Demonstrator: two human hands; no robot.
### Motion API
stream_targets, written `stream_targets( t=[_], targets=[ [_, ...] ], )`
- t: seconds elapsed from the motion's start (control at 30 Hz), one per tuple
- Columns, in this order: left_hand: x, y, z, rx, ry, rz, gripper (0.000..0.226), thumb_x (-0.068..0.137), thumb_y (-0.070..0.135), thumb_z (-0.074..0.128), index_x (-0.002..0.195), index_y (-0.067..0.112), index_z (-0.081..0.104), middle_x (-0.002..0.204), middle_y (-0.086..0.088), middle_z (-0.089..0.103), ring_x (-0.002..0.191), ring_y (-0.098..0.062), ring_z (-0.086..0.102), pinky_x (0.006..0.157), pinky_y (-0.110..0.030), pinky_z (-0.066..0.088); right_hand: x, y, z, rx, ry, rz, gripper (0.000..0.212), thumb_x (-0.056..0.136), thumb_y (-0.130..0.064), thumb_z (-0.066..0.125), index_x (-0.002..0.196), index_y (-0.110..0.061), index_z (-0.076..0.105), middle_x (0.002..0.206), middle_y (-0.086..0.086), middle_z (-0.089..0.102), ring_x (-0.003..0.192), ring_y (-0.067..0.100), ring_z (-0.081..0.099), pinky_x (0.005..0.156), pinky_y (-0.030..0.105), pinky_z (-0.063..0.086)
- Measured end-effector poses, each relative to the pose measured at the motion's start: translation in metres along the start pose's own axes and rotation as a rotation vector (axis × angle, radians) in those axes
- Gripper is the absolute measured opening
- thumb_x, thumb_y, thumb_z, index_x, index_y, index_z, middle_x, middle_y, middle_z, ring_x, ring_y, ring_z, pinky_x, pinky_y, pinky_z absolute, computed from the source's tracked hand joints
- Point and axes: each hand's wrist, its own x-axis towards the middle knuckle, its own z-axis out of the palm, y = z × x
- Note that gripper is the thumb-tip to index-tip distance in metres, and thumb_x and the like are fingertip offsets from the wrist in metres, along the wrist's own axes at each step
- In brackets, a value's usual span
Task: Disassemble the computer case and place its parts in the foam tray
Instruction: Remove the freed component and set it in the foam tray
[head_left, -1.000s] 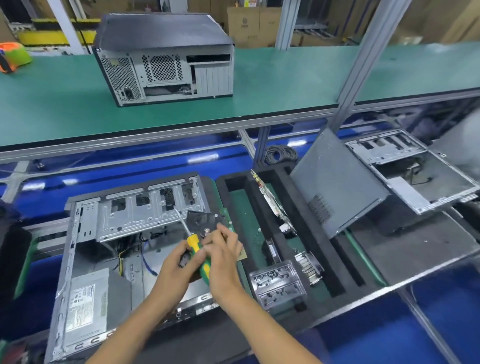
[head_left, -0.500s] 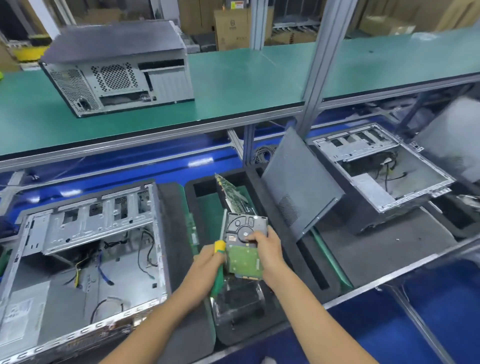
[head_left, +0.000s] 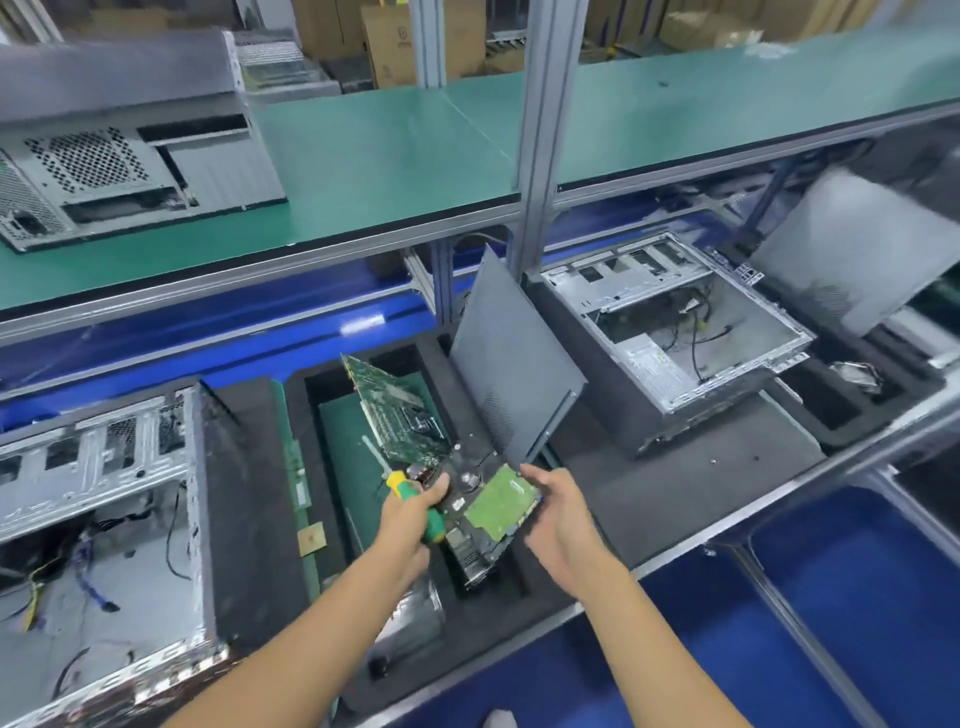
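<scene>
Black foam tray (head_left: 249, 467) holding circuit board (head_left: 395, 410), both hands above it gripping hard drive (head_left: 488, 509), left hand (head_left: 410, 512) fingers also curled round screwdriver (head_left: 413, 501), right hand (head_left: 558, 512) fingers pinching drive's edge

Head view of the workbench. The left hand (head_left: 410, 514) grips a yellow-and-green screwdriver (head_left: 413, 501) and touches the hard drive (head_left: 488, 506), held circuit side up over the black foam tray (head_left: 452, 364). The right hand (head_left: 558, 512) cups the drive's right edge. A circuit board (head_left: 395, 410) and a grey side panel (head_left: 509, 364) lean in tray slots. The opened computer case (head_left: 98, 519) lies at left.
</scene>
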Motion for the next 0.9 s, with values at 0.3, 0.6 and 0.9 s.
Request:
stream_targets(
  t=[0.3,0.6,0.9],
  targets=[
    [-0.009,-0.043,0.021,-0.01,0.026,-0.11,0.027,0.088,0.009,0.08,0.104,-0.001,0.061,0.101,-0.015,0.073,0.097,-0.038,0.073,0.054,-0.03,0.06,0.011,0.005,-0.018,-0.447,0.241,-0.276,0.069,0.081,0.011,0.054,0.127,-0.04,0.054,0.1,0.008,0.068,0.079,0.019,0.063,0.077,0.038,0.055],
    [0.012,-0.052,-0.004,0.384,-0.143,-0.082,0.02,0.104,0.013,0.057,0.117,-0.001,0.06,0.108,-0.018,0.074,0.101,-0.032,0.074,0.08,-0.047,0.064,0.032,-0.038,-0.037,-1.271,0.346,-0.397,0.023,0.093,-0.008,0.047,0.104,-0.024,0.035,0.074,0.003,0.057,0.057,0.021,0.051,0.046,0.032,0.032],
    [0.012,-0.072,-0.002,0.499,-0.213,-0.072,0.008,0.104,0.014,0.055,0.11,0.008,0.058,0.103,-0.014,0.074,0.082,-0.019,0.072,0.075,-0.041,0.065,0.058,-0.013,-0.052,-1.551,0.207,-0.219,0.028,0.098,0.0,0.04,0.118,-0.017,0.032,0.098,0.02,0.06,0.068,0.027,0.05,0.056,0.036,0.039]
  ],
)
